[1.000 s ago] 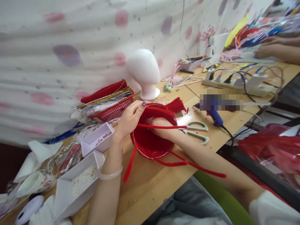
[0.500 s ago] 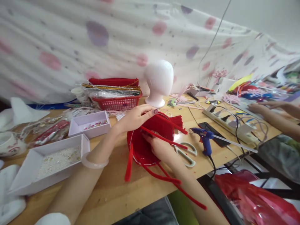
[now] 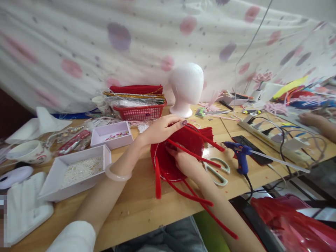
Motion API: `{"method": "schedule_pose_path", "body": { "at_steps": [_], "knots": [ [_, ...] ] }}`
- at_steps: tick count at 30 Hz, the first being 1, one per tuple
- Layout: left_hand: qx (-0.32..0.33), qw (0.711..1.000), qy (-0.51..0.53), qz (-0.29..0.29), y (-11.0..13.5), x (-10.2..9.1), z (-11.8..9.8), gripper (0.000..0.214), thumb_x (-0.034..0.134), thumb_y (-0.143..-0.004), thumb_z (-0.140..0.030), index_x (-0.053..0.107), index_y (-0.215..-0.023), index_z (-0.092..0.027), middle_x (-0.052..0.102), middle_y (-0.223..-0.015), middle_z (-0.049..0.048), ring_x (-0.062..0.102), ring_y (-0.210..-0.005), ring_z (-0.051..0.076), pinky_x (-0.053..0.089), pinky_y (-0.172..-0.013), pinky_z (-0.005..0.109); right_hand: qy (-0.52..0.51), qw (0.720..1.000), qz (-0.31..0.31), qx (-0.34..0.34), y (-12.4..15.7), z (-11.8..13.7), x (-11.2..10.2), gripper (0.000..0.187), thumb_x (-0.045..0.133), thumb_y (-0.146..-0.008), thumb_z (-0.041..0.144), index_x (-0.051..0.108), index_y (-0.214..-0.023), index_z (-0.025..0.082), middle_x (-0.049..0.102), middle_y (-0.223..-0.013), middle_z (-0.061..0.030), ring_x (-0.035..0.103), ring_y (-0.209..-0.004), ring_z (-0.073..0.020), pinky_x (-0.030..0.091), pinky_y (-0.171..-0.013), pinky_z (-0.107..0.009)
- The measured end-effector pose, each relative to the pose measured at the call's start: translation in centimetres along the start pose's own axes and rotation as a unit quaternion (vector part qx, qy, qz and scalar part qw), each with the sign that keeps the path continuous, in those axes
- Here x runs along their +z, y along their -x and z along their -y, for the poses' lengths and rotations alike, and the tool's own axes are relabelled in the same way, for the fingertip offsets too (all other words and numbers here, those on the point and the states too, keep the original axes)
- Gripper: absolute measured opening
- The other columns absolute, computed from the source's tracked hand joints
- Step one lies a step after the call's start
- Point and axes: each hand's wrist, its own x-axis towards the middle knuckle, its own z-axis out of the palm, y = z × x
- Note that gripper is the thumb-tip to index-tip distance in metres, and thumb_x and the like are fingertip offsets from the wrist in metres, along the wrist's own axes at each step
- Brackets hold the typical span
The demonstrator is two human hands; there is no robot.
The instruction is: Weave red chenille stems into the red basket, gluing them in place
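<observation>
A red bowl-shaped piece (image 3: 190, 136) lies on the table with its hollow toward me. Several fuzzy red pipe cleaners (image 3: 193, 192) stick out from its edge, some draped over my right forearm. My left hand (image 3: 164, 128) rests over the far left rim, thumb along the edge and fingers wrapped over the outside, where they are partly hidden. Inside the hollow is my right hand (image 3: 186, 161), its curled fingers pressed on the inner wall, fingertips partly covered by a pipe cleaner. Scissors (image 3: 219, 173) with pale handles lie just right of the piece, their blades hidden.
A blue glue gun (image 3: 241, 155) stands to the right, near a phone (image 3: 258, 152) and a power strip (image 3: 273, 140). Behind are a white foam head (image 3: 187, 87) and a red basket (image 3: 139, 112). White trays (image 3: 107, 157) hold beads at left. Another person's hand (image 3: 313, 120) is far right.
The view has shifted, so the whole scene sits further right. Both hands keep about the same place on the red piece. The other person's arms show less at the right edge.
</observation>
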Motion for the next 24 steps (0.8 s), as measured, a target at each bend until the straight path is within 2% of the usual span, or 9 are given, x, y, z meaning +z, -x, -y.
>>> {"method": "schedule_pose_path", "body": {
  "at_steps": [4, 7, 10, 12, 16, 20, 24],
  "knots": [
    [0.003, 1.0, -0.007, 0.001, 0.1, -0.1, 0.1, 0.041, 0.039, -0.099, -0.044, 0.069, -0.106, -0.016, 0.071, -0.109, 0.0086, 0.064, -0.106, 0.02, 0.047, -0.099, 0.035, 0.02, 1.0, -0.001, -0.016, -0.2, -0.4, 0.5, 0.051, 0.036, -0.091, 0.006, 0.057, -0.136, 0.02, 0.063, -0.126, -0.0152, 0.065, -0.101, -0.0212, 0.047, -0.089, -0.031],
    [-0.01, 1.0, -0.002, 0.011, 0.8, -0.6, 0.0, 0.034, 0.039, -0.099, -0.03, 0.066, -0.117, -0.018, 0.067, -0.125, 0.008, 0.06, -0.119, 0.019, 0.042, -0.107, 0.035, 0.063, 0.998, 0.007, -0.027, -0.6, -0.7, 0.8, 0.056, 0.039, -0.087, 0.004, 0.055, -0.139, 0.02, 0.059, -0.133, -0.0165, 0.062, -0.11, -0.0245, 0.046, -0.094, -0.034],
    [-0.033, 0.999, 0.012, 0.017, 1.8, -1.1, -0.4, 0.037, 0.038, -0.098, -0.021, 0.06, -0.127, -0.017, 0.062, -0.135, 0.0076, 0.055, -0.127, 0.017, 0.037, -0.113, 0.034, 0.093, 0.995, 0.014, -0.036, -0.9, -0.8, 0.9, 0.054, 0.038, -0.086, 0.003, 0.059, -0.135, 0.014, 0.06, -0.131, -0.021, 0.061, -0.114, -0.0294, 0.045, -0.098, -0.04],
    [-0.042, 0.999, 0.024, 0.013, 2.6, -1.3, -0.7, 0.038, 0.037, -0.098, -0.021, 0.059, -0.129, -0.018, 0.061, -0.136, 0.0064, 0.054, -0.128, 0.017, 0.036, -0.114, 0.035, 0.104, 0.993, 0.018, -0.046, -1.0, -0.9, 1.0, 0.054, 0.038, -0.086, 0.005, 0.059, -0.135, 0.014, 0.061, -0.129, -0.0223, 0.062, -0.111, -0.0306, 0.046, -0.096, -0.042],
    [-0.036, 0.999, 0.032, -0.006, 3.8, -1.5, -1.1, 0.038, 0.037, -0.098, -0.019, 0.06, -0.127, -0.022, 0.061, -0.137, 0.0028, 0.051, -0.132, 0.018, 0.034, -0.116, 0.037, 0.116, 0.991, 0.015, -0.068, -1.0, -1.0, 1.1, 0.053, 0.042, -0.088, 0.014, 0.055, -0.139, 0.019, 0.065, -0.126, -0.0188, 0.061, -0.111, -0.0327, 0.045, -0.097, -0.046],
    [-0.043, 0.999, 0.023, -0.018, 4.3, -1.4, -0.9, 0.037, 0.037, -0.099, -0.021, 0.06, -0.128, -0.02, 0.06, -0.138, 0.0055, 0.051, -0.132, 0.017, 0.037, -0.114, 0.033, 0.129, 0.988, 0.006, -0.08, -1.1, -1.1, 1.3, 0.05, 0.038, -0.091, 0.019, 0.057, -0.138, 0.021, 0.067, -0.123, -0.0193, 0.061, -0.113, -0.0335, 0.044, -0.097, -0.047],
    [-0.041, 0.999, 0.013, -0.015, 4.2, -1.3, -0.6, 0.037, 0.038, -0.099, -0.02, 0.059, -0.128, -0.016, 0.059, -0.139, 0.0076, 0.051, -0.132, 0.016, 0.038, -0.113, 0.03, 0.138, 0.987, 0.002, -0.08, -1.4, -1.3, 1.2, 0.05, 0.032, -0.094, 0.022, 0.06, -0.135, 0.022, 0.068, -0.119, -0.0191, 0.064, -0.11, -0.0318, 0.046, -0.094, -0.044]
  ]
}}
